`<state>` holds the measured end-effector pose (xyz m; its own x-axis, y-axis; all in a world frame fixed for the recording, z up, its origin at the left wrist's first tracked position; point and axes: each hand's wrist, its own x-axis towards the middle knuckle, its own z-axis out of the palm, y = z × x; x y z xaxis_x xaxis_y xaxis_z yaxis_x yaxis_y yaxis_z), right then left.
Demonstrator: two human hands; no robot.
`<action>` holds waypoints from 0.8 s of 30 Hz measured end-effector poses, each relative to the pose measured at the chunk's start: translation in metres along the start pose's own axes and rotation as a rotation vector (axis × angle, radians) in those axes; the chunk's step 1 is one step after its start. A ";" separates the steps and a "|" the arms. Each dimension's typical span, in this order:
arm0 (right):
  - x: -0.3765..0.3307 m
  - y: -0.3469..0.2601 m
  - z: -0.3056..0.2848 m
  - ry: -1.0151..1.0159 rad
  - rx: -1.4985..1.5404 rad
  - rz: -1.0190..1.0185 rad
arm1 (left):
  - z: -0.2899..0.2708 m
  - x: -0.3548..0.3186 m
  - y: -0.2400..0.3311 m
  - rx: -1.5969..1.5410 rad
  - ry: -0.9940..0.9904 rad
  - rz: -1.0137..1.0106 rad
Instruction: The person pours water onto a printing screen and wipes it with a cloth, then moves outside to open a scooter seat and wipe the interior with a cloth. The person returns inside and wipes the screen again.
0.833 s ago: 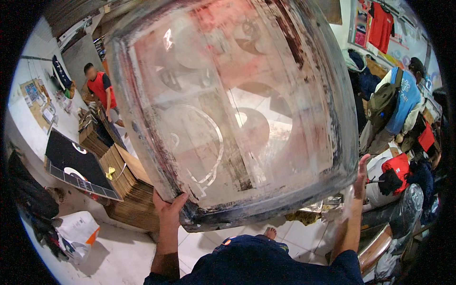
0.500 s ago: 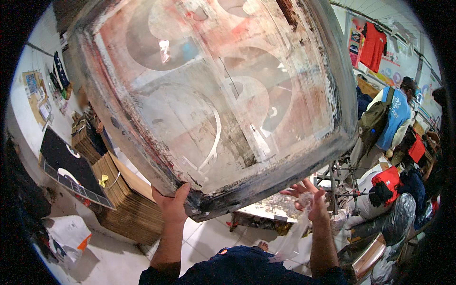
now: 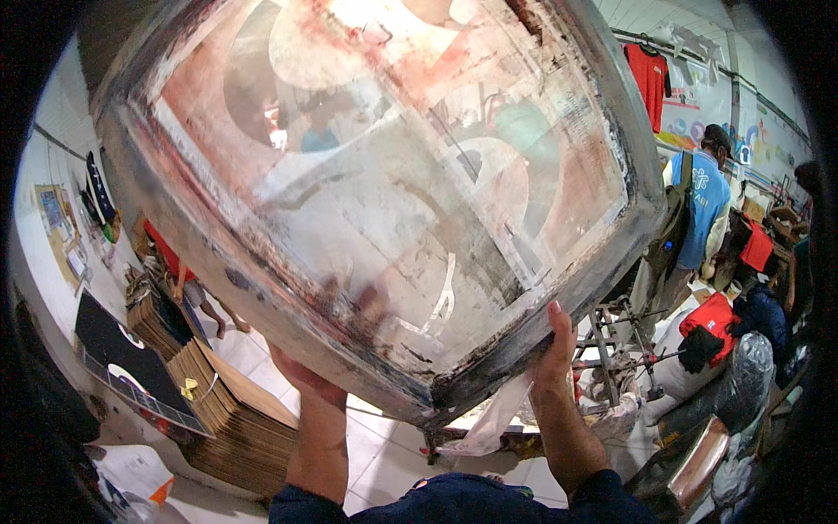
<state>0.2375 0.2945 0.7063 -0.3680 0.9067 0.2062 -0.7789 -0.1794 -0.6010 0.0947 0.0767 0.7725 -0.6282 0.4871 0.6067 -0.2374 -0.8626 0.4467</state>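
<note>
Fingers of my left hand (image 3: pixel 307 375) grasp the lower left side of the framed screen (image 3: pixel 410 227), tips hidden behind it, just right of a stack of brown boards (image 3: pixel 231 419). Carrying the weight on the frame, I judge, spares the mesh. In front of me the screen is held aloft, tilted; one corner points near and down, toward me, between my two hands. Its long axis seems to run from far left to near right, though the far end is cut off. Right of that corner dangles a translucent strip (image 3: pixel 497 424); I cannot tell what holds it, so it is best guarded against snagging. My right hand (image 3: pixel 550 354) grasps the near right side, thumb up along the edge. Even lift from both sides should avoid the metal rig (image 3: pixel 602 339) farther right.
</note>
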 end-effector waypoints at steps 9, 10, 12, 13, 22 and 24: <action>0.031 -0.013 -0.025 -0.063 0.015 0.108 | 0.085 0.077 -0.047 0.400 -0.107 0.106; 0.036 -0.013 -0.028 -0.051 0.008 0.109 | 0.084 0.077 -0.053 0.376 -0.124 0.107; 0.048 -0.015 -0.032 0.002 0.015 0.100 | 0.080 0.080 -0.056 0.334 -0.155 0.118; 0.055 -0.015 -0.034 -0.005 0.022 0.121 | 0.079 0.085 -0.056 0.324 -0.164 0.129; 0.108 -0.020 -0.053 0.016 -0.060 0.209 | 0.053 0.066 -0.057 0.123 -0.213 0.203; 0.116 -0.019 -0.049 -0.056 -0.064 0.188 | 0.041 0.057 -0.063 0.110 -0.201 0.218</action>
<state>0.2350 0.4221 0.7038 -0.5331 0.8364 0.1271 -0.6606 -0.3177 -0.6802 0.1045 0.1646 0.8062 -0.4939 0.3189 0.8089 -0.0244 -0.9350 0.3537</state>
